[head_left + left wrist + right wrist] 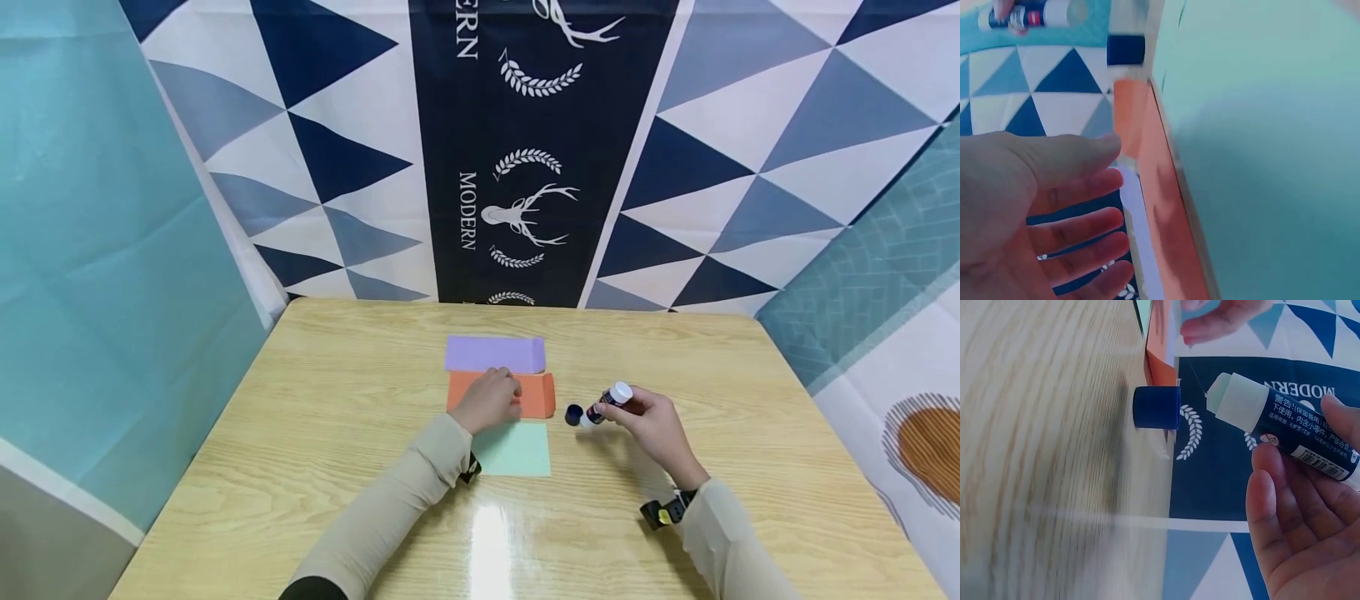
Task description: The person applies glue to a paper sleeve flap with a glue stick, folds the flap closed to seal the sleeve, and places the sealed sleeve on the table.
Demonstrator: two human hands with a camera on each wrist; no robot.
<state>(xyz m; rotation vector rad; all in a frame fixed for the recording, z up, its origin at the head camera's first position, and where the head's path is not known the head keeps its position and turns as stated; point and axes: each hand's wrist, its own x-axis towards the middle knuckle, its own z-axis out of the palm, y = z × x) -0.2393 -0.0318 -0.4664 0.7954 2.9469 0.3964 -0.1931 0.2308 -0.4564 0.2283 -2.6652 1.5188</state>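
My right hand (pixel 658 425) holds a dark blue glue stick (pixel 1304 428) between thumb and fingers. Its cap is off, and the white collar and pale glue tip point toward the table's middle. The dark blue cap (pixel 1157 407) stands on the table just left of the stick in the head view. Over the orange folded paper (pixel 538 397) and a flat light green sheet (pixel 519 454) hovers my left hand (pixel 489 402). Its thumb and fingers (pixel 1079 184) are extended and spread a little, with nothing between them. Part of both papers is hidden beneath it.
A purple folded paper (pixel 491 354) lies behind the orange one, edge to edge. All this sits on a light wood table (pixel 337 400). A patterned cloth (pixel 517 125) hangs at the table's far edge, with further cloths at both sides.
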